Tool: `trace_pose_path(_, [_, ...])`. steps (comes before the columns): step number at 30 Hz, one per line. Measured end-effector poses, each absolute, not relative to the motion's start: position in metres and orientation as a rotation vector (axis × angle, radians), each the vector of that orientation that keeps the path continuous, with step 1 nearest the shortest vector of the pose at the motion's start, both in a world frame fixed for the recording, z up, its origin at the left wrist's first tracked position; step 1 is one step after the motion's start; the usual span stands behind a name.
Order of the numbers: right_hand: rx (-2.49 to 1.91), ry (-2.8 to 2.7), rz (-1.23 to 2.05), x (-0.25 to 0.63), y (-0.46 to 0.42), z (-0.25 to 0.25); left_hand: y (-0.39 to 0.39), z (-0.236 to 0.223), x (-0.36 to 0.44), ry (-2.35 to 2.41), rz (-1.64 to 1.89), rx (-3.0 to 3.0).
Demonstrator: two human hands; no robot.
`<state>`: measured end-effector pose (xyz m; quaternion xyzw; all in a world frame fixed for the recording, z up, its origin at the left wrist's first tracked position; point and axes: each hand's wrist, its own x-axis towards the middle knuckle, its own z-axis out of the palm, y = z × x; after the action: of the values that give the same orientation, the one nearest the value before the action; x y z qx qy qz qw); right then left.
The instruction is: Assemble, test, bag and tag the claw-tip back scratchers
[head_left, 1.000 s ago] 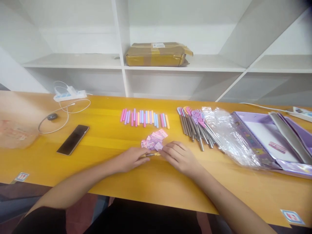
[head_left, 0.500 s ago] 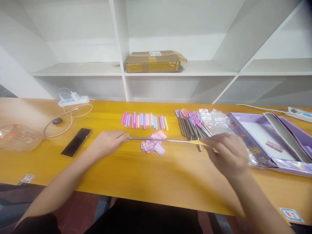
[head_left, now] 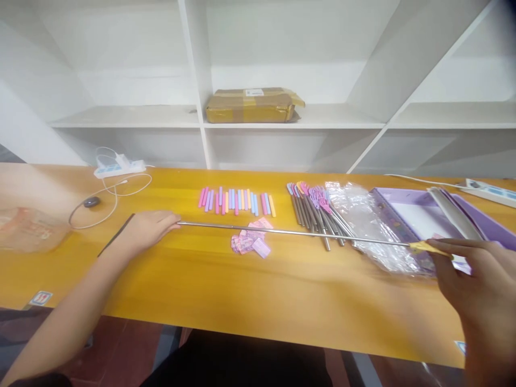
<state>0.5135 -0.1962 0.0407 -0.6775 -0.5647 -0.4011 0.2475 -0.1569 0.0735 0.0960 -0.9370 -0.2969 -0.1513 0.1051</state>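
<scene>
A thin telescopic metal rod (head_left: 294,232) is stretched out long above the yellow table (head_left: 282,301). My left hand (head_left: 147,228) pinches its thin left end, over the dark phone. My right hand (head_left: 479,279) grips its yellow tip (head_left: 423,246) at the far right, near the purple box (head_left: 407,226). Below the rod lies a small heap of pink tags (head_left: 250,243). Behind it sit a row of pastel sleeves (head_left: 236,200) and a bundle of collapsed metal rods (head_left: 316,212) with coloured ends.
Crumpled clear plastic (head_left: 363,220) lies beside the purple box. A power strip with white cable (head_left: 116,166) and a plastic bag (head_left: 28,228) are at the left. A brown parcel (head_left: 252,105) rests on the white shelf behind. Another power strip (head_left: 489,189) is far right.
My hands were together over the pink tags with the rod short. They have pulled apart, the right far to the right and the left to the left, and the rod has lengthened.
</scene>
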Motion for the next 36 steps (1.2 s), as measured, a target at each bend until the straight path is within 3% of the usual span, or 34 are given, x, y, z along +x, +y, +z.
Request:
trace_pose_path(4, [-1.735, -1.656, -1.178, 0.508, -0.193, 0.045, 0.066, 0.081, -0.145, -0.837, -0.264, -2.657])
trace_pose_path(11, [-1.767, -1.775, -1.241, 0.499, -0.190, 0.050, 0.057, 0.077, -0.129, -1.005, -0.283, -2.426])
trace_pose_path(21, [-2.060, -1.640, -0.724, 0.495, -0.181, 0.053, 0.052, 0.101, -0.117, -1.065, -0.423, -2.324])
trace_pose_path(26, [-1.965, -1.777, -0.546, 0.470, -0.166, 0.057, 0.051, 0.099, -0.108, -1.027, -0.400, -2.378])
trace_pose_path(36, [-1.700, -1.873, -0.418, 0.411, -0.090, 0.066, 0.058, 0.109, -0.061, -1.336, -0.012, -2.406])
